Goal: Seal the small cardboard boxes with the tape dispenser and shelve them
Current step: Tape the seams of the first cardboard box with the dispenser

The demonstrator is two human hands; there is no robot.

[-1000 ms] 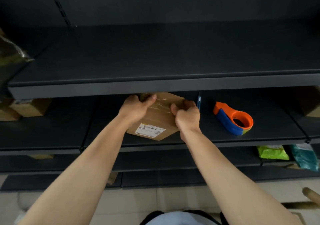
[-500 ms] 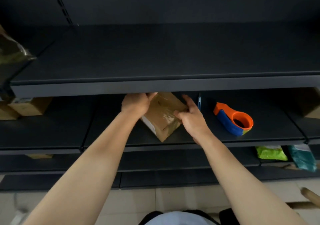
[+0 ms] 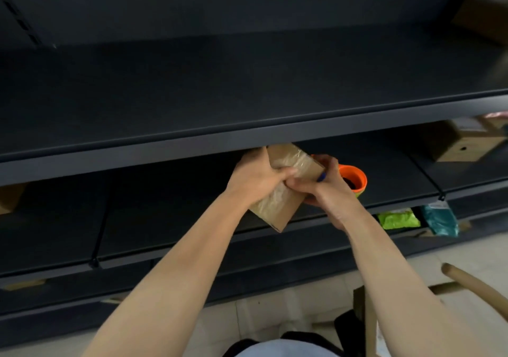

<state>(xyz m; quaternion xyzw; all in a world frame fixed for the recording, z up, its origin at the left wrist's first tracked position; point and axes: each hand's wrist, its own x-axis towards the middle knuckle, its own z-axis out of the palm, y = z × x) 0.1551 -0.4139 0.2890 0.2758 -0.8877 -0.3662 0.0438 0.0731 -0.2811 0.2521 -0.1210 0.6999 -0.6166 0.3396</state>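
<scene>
Between the two dark grey metal shelves, a small brown cardboard box (image 3: pixel 278 205) banded with shiny clear tape was held tilted, its upper end tucked just under the lip of the upper shelf (image 3: pixel 247 87) and its lower corner hanging in front of the edge of the middle shelf (image 3: pixel 165 219). Whether it touched that shelf could not be told. The left hand (image 3: pixel 255 176) gripped the box from the left side, fingers curled over its taped face. The right hand (image 3: pixel 327 189) clasped the right edge, thumb and fingers bent round it, the two hands meeting at the middle of the box. Just behind the right hand, an orange round tape dispenser (image 3: pixel 354 178) sat on the middle shelf, partly hidden by the knuckles. Further right on the same level stood a brown cardboard carton with a small hole (image 3: pixel 467 149). Below it, a bright green packet (image 3: pixel 398 219) and a teal packet (image 3: pixel 439 219) lay side by side on the lower shelf.
</scene>
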